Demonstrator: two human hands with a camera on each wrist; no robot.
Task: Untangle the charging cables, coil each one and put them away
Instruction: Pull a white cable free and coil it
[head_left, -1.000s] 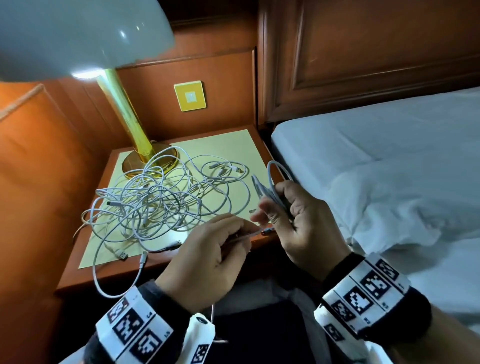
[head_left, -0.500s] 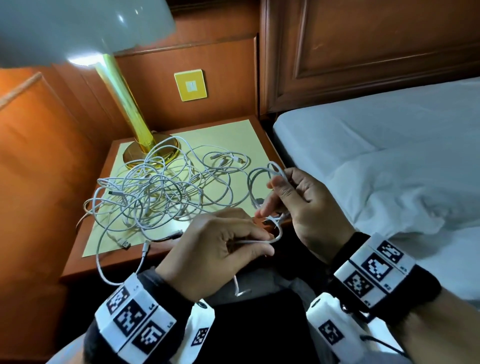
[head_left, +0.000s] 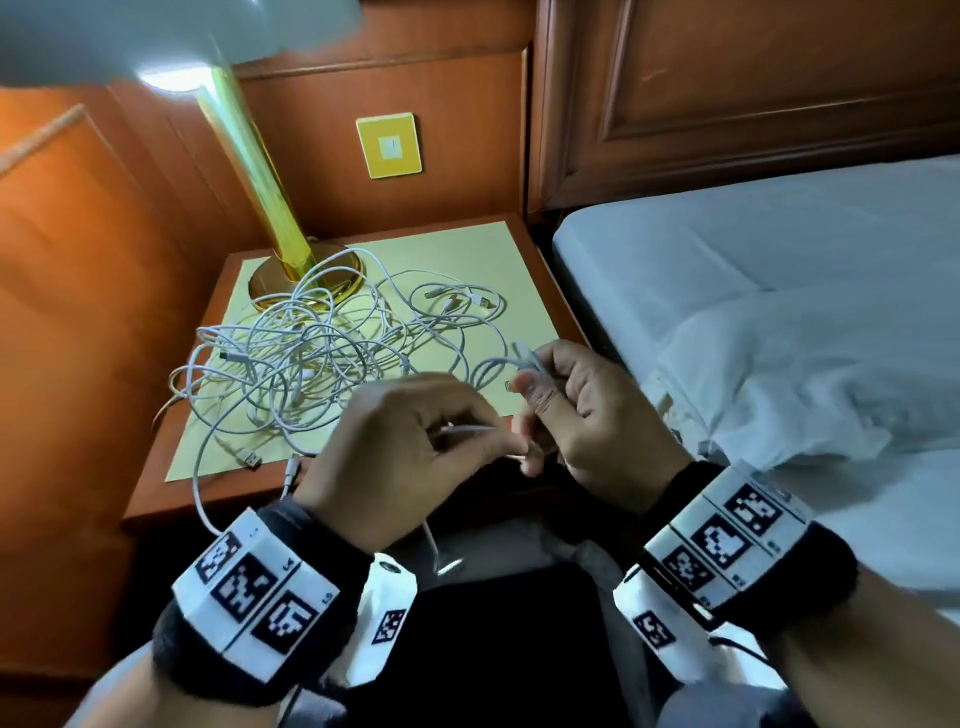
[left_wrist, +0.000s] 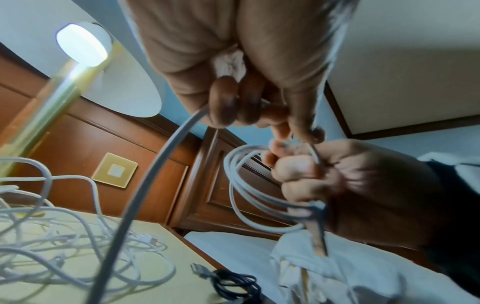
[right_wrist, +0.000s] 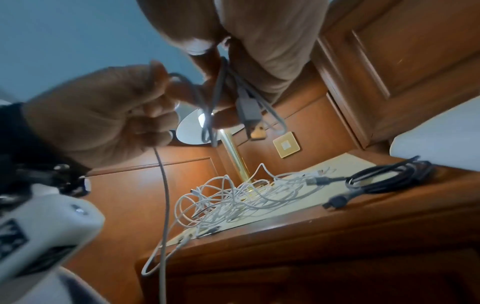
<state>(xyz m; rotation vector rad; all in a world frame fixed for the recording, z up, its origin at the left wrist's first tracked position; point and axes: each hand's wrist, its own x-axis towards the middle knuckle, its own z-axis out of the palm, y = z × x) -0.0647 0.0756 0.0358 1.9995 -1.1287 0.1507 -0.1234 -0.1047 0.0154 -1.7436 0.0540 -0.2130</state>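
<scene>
A tangled pile of white charging cables (head_left: 322, 364) lies on the nightstand (head_left: 540, 291). My right hand (head_left: 535, 384) grips a small coil of one white cable (head_left: 493, 364) over the nightstand's front right corner. In the left wrist view the coil (left_wrist: 249, 197) shows as several loops. Its USB plug (right_wrist: 253, 117) hangs below the right hand's fingers. My left hand (head_left: 498, 436) pinches the same cable's loose stretch (left_wrist: 145, 185) just left of the right hand. The stretch drops past the nightstand's front edge. A coiled black cable (right_wrist: 389, 179) lies at the nightstand's right end.
A brass lamp (head_left: 306, 280) stands at the back left of the nightstand, and its shade (head_left: 156, 36) overhangs the pile. A bed with white sheets (head_left: 779, 312) adjoins on the right. Wooden panelling with a yellow switch plate (head_left: 389, 145) closes the back.
The open loop seen half a second ago has closed onto the coil in my right hand. My left hand has moved up close to the right hand along the cable.
</scene>
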